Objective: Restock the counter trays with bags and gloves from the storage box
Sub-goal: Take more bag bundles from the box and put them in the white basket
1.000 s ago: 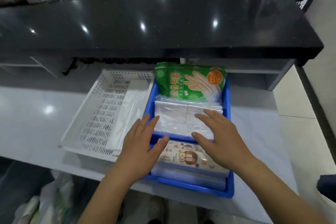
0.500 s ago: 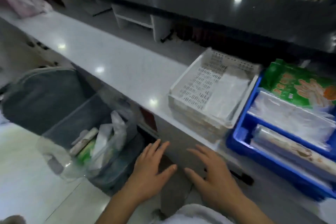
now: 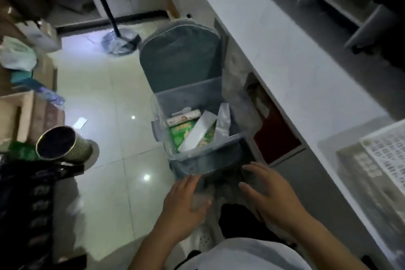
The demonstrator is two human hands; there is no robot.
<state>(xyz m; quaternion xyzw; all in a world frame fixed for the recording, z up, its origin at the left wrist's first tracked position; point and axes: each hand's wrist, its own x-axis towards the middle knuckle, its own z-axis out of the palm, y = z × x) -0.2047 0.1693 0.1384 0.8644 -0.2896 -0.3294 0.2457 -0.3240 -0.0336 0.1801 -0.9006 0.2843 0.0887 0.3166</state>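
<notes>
A clear grey storage box (image 3: 198, 165) stands on the floor under the white counter (image 3: 274, 50), its grey lid (image 3: 180, 55) leaning up behind it. Inside lie a green glove packet (image 3: 180, 135), a roll of bags (image 3: 183, 119) and a long white packet (image 3: 198, 132). My left hand (image 3: 184, 204) hovers just in front of the box's near wall, fingers straight, holding nothing. My right hand (image 3: 269, 193) is beside it at the box's near right corner, fingers spread, empty. A corner of the white perforated tray (image 3: 388, 155) shows at the right edge on the counter.
A round tin (image 3: 62, 142) and dark goods stand at the left on the tiled floor. Cardboard boxes (image 3: 24, 114) pile up at the far left. A mop (image 3: 118, 35) leans at the back. A red panel (image 3: 276, 136) sits under the counter beside the box.
My view has swung left and down from the trays on the counter to the storage box on the floor. Both hands left the blue tray and now reach toward the box.
</notes>
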